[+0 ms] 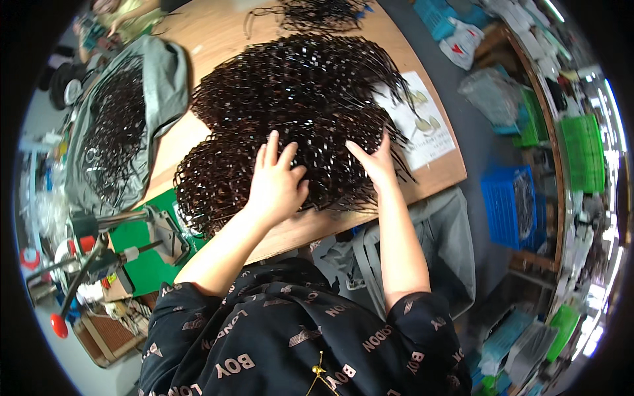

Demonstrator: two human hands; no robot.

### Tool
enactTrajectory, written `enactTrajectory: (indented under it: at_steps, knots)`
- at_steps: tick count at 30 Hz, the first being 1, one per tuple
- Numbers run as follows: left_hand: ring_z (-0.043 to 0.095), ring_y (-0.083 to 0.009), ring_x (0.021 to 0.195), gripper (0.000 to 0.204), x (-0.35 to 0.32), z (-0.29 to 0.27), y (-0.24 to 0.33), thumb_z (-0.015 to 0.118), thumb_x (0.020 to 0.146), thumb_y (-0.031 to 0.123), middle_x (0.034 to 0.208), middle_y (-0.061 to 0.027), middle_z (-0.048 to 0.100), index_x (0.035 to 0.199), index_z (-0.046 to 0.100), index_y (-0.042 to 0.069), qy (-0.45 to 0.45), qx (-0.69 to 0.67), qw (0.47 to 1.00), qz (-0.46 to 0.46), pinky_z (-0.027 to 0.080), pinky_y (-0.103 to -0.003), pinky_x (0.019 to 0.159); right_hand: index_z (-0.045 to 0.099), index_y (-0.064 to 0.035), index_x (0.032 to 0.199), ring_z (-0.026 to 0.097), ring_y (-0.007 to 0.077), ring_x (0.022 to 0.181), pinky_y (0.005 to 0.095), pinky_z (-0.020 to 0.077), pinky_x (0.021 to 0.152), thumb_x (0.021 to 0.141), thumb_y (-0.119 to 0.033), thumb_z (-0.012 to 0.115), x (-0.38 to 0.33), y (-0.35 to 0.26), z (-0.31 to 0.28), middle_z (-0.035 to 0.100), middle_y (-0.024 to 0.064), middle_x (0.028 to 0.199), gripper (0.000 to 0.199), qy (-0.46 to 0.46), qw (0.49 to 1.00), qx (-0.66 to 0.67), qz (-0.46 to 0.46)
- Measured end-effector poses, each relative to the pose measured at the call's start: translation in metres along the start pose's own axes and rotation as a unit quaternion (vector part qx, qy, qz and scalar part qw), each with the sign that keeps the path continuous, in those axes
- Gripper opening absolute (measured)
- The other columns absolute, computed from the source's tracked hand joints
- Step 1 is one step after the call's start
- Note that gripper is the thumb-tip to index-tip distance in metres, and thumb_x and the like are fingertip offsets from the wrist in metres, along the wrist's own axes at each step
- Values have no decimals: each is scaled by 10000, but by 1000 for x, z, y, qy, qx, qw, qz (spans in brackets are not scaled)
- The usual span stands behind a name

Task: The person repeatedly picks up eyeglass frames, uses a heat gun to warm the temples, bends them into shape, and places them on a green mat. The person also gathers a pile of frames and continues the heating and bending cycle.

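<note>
A big heap of dark brown, thin curved hoop-like pieces (297, 99) covers the middle of a wooden table (436, 178). My left hand (276, 183) lies flat on the near part of the heap, fingers spread. My right hand (375, 160) presses on the heap's near right side, fingers apart and pushed in among the pieces. Neither hand visibly grips a piece.
A grey cloth bag (119, 125) with more dark pieces lies at the left. A metal hand press with red knobs (99, 251) stands on a green mat. A printed sheet (422, 122) lies at the right. Blue (505, 204) and green (584, 152) crates stand on the floor. Another person's hands (115, 16) show at far left.
</note>
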State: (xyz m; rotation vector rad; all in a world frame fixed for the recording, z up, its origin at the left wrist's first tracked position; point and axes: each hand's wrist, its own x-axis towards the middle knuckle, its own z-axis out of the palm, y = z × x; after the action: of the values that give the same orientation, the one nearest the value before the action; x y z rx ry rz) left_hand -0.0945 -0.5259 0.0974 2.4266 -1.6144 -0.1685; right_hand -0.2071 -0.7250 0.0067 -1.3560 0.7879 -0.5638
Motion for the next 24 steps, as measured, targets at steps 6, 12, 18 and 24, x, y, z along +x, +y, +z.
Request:
enactTrajectory:
  at_steps: [6,12,18,24]
  knots:
    - [207,-449,1317,462,-2,4,2,603,751,180,1309,-189,417,1195,547,65,22,-14,999,-20,221,-539,1074,215,3,1387,460,224,1173,341,360,1006,692,-196,800,3,-14,1,445,145,1307,929,-13,997,-65,36]
    - [272,-437,1289,399,-1,18,1,565,827,277,1219,-190,481,1113,573,-1,70,-52,996,-29,249,-535,1059,222,-12,1391,444,224,1180,358,355,1009,719,-112,766,1,-8,1,423,140,1321,871,-14,999,-12,42]
    - [260,-450,1293,613,-4,14,4,552,842,452,1319,-239,410,1283,455,38,104,-76,991,-37,248,-543,1058,212,-16,1404,440,222,1181,339,350,1006,726,-113,759,-3,-15,3,418,136,1323,877,-19,997,-39,56]
    - [240,-457,1301,563,-5,21,8,531,848,459,1333,-224,412,1235,527,50,67,-24,997,-27,223,-545,1065,207,-33,1406,432,224,1188,346,338,1012,725,-92,757,-4,-18,5,415,128,1329,878,-7,996,-51,72]
